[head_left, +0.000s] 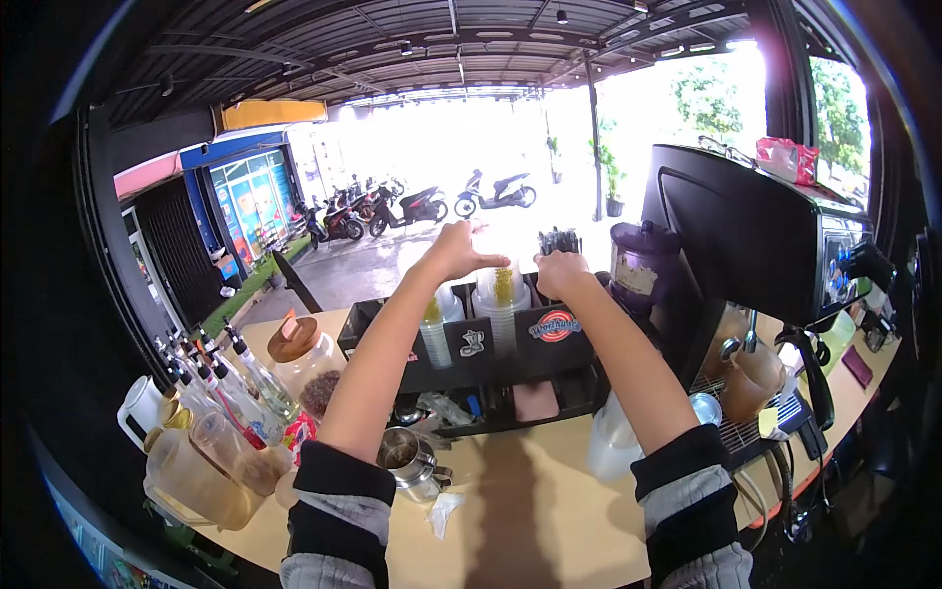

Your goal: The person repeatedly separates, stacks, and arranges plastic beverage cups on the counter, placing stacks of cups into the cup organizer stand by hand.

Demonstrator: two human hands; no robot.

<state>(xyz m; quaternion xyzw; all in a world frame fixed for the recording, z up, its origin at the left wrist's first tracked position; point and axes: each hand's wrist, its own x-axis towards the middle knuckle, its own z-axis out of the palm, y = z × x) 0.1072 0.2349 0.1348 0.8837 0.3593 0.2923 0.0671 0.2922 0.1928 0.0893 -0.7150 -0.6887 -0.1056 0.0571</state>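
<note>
Over a black organizer box (pixel 549 365), both my arms reach forward toward stacks of clear plastic cups. My left hand (pixel 453 252) is at the top of the middle cup stack (pixel 502 304), its thumb stretched out over the rim and apart from the fingers. Glare washes out the space between them, and no held thing shows clearly. To the right of that stack, my right hand (pixel 561 274) has its fingers curled in, hiding whatever they may hold. Another cup stack (pixel 442 329) stands below my left forearm. Dark straws (pixel 559 240) rise behind my right hand.
Syrup bottles (pixel 250 368), a wooden-lidded jar (pixel 304 368) and a plastic pitcher (pixel 201 481) crowd the left. A metal jug (pixel 412 466) and a crumpled tissue (pixel 444 513) lie on the counter (pixel 579 535). At right stand a coffee grinder (pixel 643 265) and a large espresso machine (pixel 741 236).
</note>
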